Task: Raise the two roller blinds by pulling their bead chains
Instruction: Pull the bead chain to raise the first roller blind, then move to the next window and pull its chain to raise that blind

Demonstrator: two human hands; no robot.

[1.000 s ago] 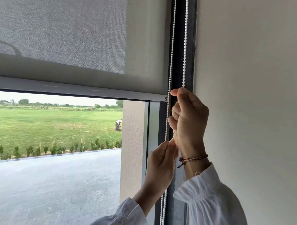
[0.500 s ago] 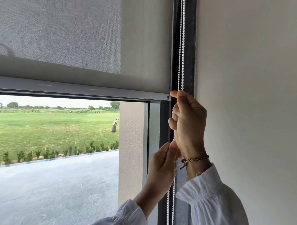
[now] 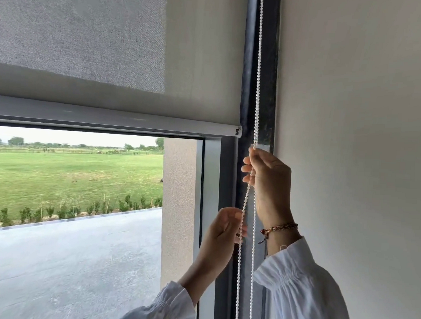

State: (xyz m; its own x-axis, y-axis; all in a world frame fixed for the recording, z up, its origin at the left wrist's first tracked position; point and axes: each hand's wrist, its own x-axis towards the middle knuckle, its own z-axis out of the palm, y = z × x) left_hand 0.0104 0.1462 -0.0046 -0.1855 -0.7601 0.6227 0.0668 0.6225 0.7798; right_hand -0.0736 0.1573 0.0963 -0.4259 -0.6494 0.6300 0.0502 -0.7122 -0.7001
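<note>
— Where is the bead chain (image 3: pixel 258 65)?
— It hangs along the dark window frame (image 3: pixel 268 89), beside the half-lowered blind (image 3: pixel 113 46). The right hand (image 3: pixel 268 176) pinches it up high; the left hand (image 3: pixel 222 228) closes its grip lower down.
— What surrounds it?
— A plain wall (image 3: pixel 351 117) to the right; a green field (image 3: pixel 71 172) outside.

Roller blind (image 3: pixel 117 58) covers window top, bead chain (image 3: pixel 258 65) right of it beside wall (image 3: pixel 351 117); right hand (image 3: pixel 268 172) on chain above left hand (image 3: pixel 223 228).
</note>
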